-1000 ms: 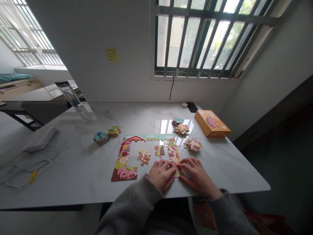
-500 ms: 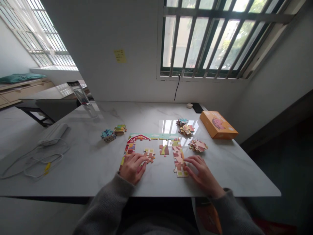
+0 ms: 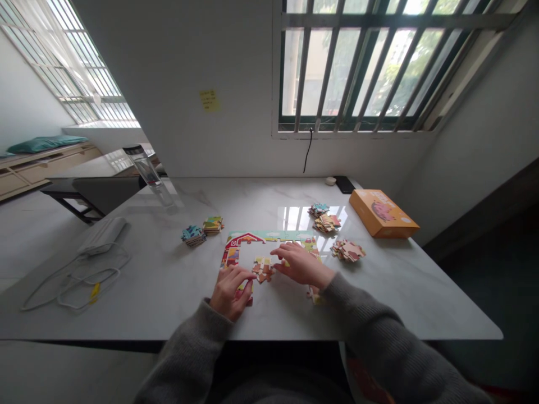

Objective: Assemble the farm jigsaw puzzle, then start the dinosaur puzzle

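Observation:
A partly joined jigsaw puzzle [image 3: 244,239] lies on the white table, its border showing a red barn and a pale green top strip. Inside the border sits a small cluster of joined brown and yellow pieces [image 3: 263,270]. My left hand [image 3: 229,290] rests over the border's left side, fingers apart, fingertips close to the cluster. Stretched across the puzzle's right side, my right hand [image 3: 302,265] has thumb and fingers apart just right of the cluster. It hides most of the cow-patterned right border and the loose piece seen there earlier; only the border's lower end [image 3: 315,295] shows.
Piles of pieces lie around the puzzle: blue [image 3: 193,235] and green [image 3: 213,225] at left, yellow [image 3: 327,223] and pink-brown [image 3: 347,251] at right. An orange box [image 3: 383,214], black phone [image 3: 344,184], glass bottle [image 3: 143,164] and white device with cable [image 3: 102,235] stand further out.
My right hand has left the puzzle's right border and moved left and up, over the inside of the puzzle. My left hand stays at the left border. The view has shifted slightly.

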`<state>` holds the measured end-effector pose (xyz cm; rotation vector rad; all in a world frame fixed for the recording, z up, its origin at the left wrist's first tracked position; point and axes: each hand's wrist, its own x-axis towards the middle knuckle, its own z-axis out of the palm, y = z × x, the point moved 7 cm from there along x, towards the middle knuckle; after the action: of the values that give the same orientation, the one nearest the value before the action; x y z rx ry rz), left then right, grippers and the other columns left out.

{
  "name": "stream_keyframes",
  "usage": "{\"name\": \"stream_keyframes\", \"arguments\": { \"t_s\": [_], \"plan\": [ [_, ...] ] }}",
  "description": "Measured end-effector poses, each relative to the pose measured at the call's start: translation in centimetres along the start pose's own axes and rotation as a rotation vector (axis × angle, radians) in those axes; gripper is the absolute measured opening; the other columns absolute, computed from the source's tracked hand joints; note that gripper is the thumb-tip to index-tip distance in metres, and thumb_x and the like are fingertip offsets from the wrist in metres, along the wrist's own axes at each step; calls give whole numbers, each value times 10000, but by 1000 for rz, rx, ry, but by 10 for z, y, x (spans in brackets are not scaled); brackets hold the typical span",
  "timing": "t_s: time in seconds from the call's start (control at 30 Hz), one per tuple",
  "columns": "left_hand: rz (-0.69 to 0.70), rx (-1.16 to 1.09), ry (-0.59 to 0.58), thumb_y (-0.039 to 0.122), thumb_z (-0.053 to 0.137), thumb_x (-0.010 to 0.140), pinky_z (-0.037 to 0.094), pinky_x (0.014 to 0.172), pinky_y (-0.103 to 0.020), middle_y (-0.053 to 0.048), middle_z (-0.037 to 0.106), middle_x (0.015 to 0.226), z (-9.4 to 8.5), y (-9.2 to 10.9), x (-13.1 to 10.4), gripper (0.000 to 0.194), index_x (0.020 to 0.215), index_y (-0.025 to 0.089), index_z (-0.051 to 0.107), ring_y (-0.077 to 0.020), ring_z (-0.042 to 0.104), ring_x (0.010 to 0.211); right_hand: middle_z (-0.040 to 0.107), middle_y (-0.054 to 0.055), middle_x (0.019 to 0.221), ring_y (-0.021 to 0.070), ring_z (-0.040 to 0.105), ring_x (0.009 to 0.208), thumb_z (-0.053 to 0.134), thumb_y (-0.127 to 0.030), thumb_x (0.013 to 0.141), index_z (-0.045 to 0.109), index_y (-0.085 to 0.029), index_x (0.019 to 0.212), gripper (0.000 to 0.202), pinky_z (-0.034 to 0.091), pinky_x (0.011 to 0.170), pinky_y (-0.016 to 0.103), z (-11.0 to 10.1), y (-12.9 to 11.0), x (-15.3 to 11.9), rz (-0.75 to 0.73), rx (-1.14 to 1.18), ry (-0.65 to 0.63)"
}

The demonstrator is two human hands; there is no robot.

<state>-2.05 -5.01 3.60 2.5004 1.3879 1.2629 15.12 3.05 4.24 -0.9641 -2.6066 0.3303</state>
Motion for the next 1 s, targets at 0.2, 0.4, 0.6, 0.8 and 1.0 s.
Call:
{"name": "stream_keyframes", "arguments": {
  "t_s": [0.2, 0.4, 0.6, 0.8, 1.0],
  "plan": [
    [-5, 6, -42, 176, 533, 913, 438, 831, -370, -35, 707, 886, 5, 2, -1, 164, 952, 218, 687, -207, 613, 868, 623, 106, 1071, 280, 553, 1041, 740, -480, 839, 642, -185, 1095, 403, 416, 942, 427, 19, 0, 17, 45, -97, -20],
    [-8, -178, -92, 201, 541, 936, 451, 870, -371, -44, 702, 896, -12, 10, 26, 142, 941, 202, 682, -196, 631, 866, 604, 77, 1068, 251, 525, 1026, 783, -399, 810, 579, -192, 1019, 357, 413, 890, 381, 19, 2, 16, 49, 25, 23],
    [-142, -539, -132, 321, 542, 959, 511, 801, -332, -64, 706, 907, -6, -13, 84, 209, 994, 171, 683, -192, 665, 858, 595, -7, 822, 135, 513, 726, 635, -267, 905, 528, -200, 839, 142, 409, 672, 260, 14, 5, 19, 107, 447, 25],
    [-235, -550, -188, 345, 587, 922, 515, 763, -307, -45, 716, 902, 41, -44, 89, 228, 1042, 177, 682, -180, 674, 850, 610, -6, 776, 135, 562, 684, 606, -446, 922, 539, -195, 890, 262, 446, 624, 267, 5, 22, 15, 177, 835, 142],
    [-314, -643, -166, 366, 631, 884, 517, 693, -299, -47, 708, 840, 49, -60, 77, 289, 1073, 149, 653, -165, 674, 743, 618, -1, 790, 154, 592, 715, 552, -447, 952, 547, -206, 953, 241, 485, 658, 299, -10, 40, 10, 223, 811, 226]
  ]
}}
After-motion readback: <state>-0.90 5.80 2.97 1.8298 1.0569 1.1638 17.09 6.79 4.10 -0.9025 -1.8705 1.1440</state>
